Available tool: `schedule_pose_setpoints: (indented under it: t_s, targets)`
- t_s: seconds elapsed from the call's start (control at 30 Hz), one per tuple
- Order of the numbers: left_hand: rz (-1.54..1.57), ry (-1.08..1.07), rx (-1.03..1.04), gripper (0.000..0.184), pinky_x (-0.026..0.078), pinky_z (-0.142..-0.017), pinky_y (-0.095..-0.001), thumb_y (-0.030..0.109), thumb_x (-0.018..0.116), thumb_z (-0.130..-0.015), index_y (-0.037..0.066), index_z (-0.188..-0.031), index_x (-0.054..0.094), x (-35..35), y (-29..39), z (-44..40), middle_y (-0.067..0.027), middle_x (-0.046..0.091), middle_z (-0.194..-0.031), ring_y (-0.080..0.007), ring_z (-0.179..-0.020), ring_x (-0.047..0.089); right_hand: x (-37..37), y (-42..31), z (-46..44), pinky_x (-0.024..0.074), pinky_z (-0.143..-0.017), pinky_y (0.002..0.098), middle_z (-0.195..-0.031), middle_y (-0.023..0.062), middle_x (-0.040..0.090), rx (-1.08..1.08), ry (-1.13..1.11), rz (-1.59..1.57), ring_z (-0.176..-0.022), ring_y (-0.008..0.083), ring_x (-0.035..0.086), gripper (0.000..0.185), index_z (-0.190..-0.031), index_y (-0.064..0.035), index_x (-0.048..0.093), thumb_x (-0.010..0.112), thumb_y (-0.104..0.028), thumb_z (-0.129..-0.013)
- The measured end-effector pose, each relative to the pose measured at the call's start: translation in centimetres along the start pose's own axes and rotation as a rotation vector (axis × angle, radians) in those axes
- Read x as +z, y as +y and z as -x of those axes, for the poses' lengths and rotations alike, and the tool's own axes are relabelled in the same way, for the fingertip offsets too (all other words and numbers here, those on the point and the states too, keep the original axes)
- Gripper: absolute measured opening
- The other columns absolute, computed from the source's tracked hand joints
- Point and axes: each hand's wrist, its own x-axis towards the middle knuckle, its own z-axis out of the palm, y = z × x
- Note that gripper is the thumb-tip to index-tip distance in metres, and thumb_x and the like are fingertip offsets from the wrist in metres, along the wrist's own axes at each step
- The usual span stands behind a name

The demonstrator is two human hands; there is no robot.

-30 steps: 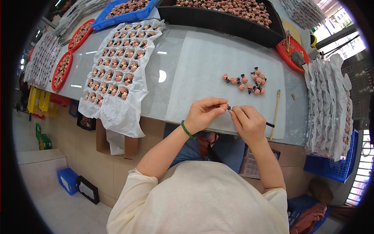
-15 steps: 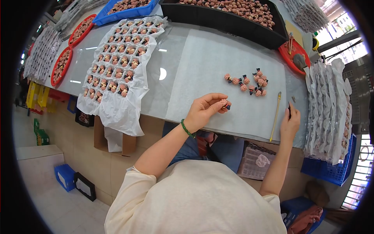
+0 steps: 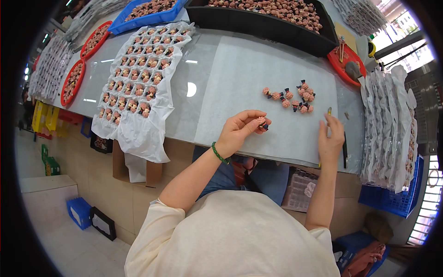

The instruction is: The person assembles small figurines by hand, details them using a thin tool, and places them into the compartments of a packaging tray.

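My left hand [image 3: 237,131] pinches a small figurine [image 3: 262,123] with a knobbly pink top and dark parts, above the white sheet [image 3: 230,78]. Over at the right edge of the sheet, my right hand [image 3: 331,138] has its thumb and fingers apart. It lies over a thin yellow stick [image 3: 329,111] like a brush or pen, mostly covered by the hand; I cannot tell whether they touch. Just right of that hand lies a slim black tool [image 3: 345,150]. Several loose figurines [image 3: 295,97] are grouped on the sheet beyond my hands.
Left of the sheet lies a paper-lined tray [image 3: 159,99] of figurines. A black bin [image 3: 258,30] and a blue tray [image 3: 122,25] of figurines stand behind. Red dishes [image 3: 83,69] are far left; another red dish [image 3: 339,64] is at right, near stacked trays [image 3: 385,134].
My right hand has let go of the black tool, which now lies on the table, and moved left over the yellow stick. My left hand still holds the figurine.
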Motion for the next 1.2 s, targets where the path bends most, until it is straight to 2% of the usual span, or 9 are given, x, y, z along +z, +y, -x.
schedule_pose_setpoints:
  t_s: [0.2, 0.33, 0.43, 0.47, 0.57, 0.7, 0.87, 0.97, 1.2]
  targets:
    - [0.011, 0.012, -0.019, 0.023, 0.045, -0.07, -0.0243, 0.01, 0.046, -0.084, 0.0, -0.104, 0.05, -0.1, 0.1, 0.0, -0.0093, 0.057, -0.092, -0.013, -0.082, 0.054, 2.6, -4.6, -2.2, 0.0416, -0.071, 0.0307, -0.096, 0.0124, 0.053, -0.295, -0.078, -0.029, -0.08, 0.0234, 0.052, 0.027, -0.097, -0.0039, 0.056, 0.058, -0.002, -0.07]
    - [0.281, 0.078, -0.119, 0.025, 0.044, -0.068, -0.0219, 0.012, 0.045, -0.085, 0.0, -0.107, 0.048, 0.2, 0.9, -0.2, -0.0042, 0.055, -0.084, -0.0101, -0.078, 0.054, 3.4, -5.1, -2.7, 0.0417, -0.069, 0.028, -0.096, 0.0093, 0.053, -0.386, -0.145, 0.162, -0.077, 0.0188, 0.052, 0.032, -0.101, -0.005, 0.054, 0.057, 0.001, -0.069]
    - [0.236, 0.119, -0.116, 0.026, 0.043, -0.067, -0.0218, 0.012, 0.042, -0.086, 0.001, -0.108, 0.048, 0.2, 0.8, -0.1, -0.0051, 0.051, -0.089, -0.0108, -0.079, 0.051, 3.0, -6.1, -1.7, 0.0415, -0.07, 0.0256, -0.095, 0.007, 0.053, 0.029, -0.204, -0.525, -0.079, 0.0152, 0.052, 0.031, -0.102, -0.0025, 0.053, 0.056, 0.001, -0.072]
    - [0.24, 0.129, -0.119, 0.026, 0.043, -0.067, -0.0218, 0.012, 0.042, -0.086, 0.001, -0.108, 0.048, 0.1, 0.6, 0.0, -0.0051, 0.051, -0.089, -0.0108, -0.079, 0.051, 3.1, -6.6, -1.0, 0.0415, -0.07, 0.0256, -0.095, 0.007, 0.053, 0.03, -0.216, -0.527, -0.079, 0.0152, 0.052, 0.031, -0.102, -0.0025, 0.053, 0.056, 0.001, -0.072]
    - [-0.054, 0.013, -0.072, 0.025, 0.041, -0.063, -0.0199, 0.013, 0.042, -0.086, 0.002, -0.108, 0.049, -0.4, 0.0, 0.0, -0.0044, 0.048, -0.093, -0.0087, -0.077, 0.049, 3.8, -8.2, 1.4, 0.0423, -0.07, 0.0242, -0.098, 0.0069, 0.052, 0.408, -0.372, -1.281, -0.079, 0.0133, 0.052, 0.031, -0.106, 0.0007, 0.049, 0.055, -0.001, -0.075]
    - [-0.168, -0.006, 0.032, 0.024, 0.039, -0.059, -0.0178, 0.014, 0.043, -0.086, 0.005, -0.107, 0.051, 0.0, 0.3, 0.0, -0.0027, 0.048, -0.094, -0.0056, -0.075, 0.047, 4.7, -9.7, 2.9, 0.0434, -0.072, 0.0245, -0.098, 0.0085, 0.051, 0.517, -0.375, -1.523, -0.079, 0.0146, 0.053, 0.036, -0.111, 0.0027, 0.043, 0.053, -0.001, -0.078]
    - [-0.181, -0.014, 0.043, 0.022, 0.037, -0.057, -0.0164, 0.016, 0.044, -0.086, 0.005, -0.103, 0.054, 0.2, 0.0, 0.0, -0.0007, 0.051, -0.087, -0.0035, -0.073, 0.047, 5.6, -9.3, 3.8, 0.0442, -0.07, 0.0241, -0.099, 0.009, 0.051, 0.521, -0.463, -1.557, -0.08, 0.0146, 0.053, 0.04, -0.115, 0.0018, 0.039, 0.052, 0.0, -0.078]
    - [-0.022, 0.05, -0.081, 0.018, 0.042, -0.064, -0.0189, 0.011, 0.047, -0.085, 0.002, -0.099, 0.054, 0.3, 0.3, 0.1, -0.0011, 0.055, -0.079, -0.006, -0.074, 0.05, 5.3, -9.6, 3.9, 0.0447, -0.067, 0.0234, -0.1, 0.0102, 0.051, 0.543, -0.417, -1.561, -0.081, 0.0143, 0.053, 0.036, -0.113, 0.0022, 0.041, 0.051, -0.001, -0.079]
    - [-0.023, 0.048, -0.041, 0.016, 0.044, -0.064, -0.0189, 0.01, 0.048, -0.084, 0.0, -0.096, 0.054, 0.2, 0.0, 0.1, -0.003, 0.056, -0.084, -0.0064, -0.076, 0.051, 5.6, -9.5, 4.6, 0.0448, -0.066, 0.0231, -0.099, 0.011, 0.053, 0.485, -0.371, -1.477, -0.081, 0.0144, 0.054, 0.03, -0.108, 0.0028, 0.045, 0.051, -0.001, -0.079]
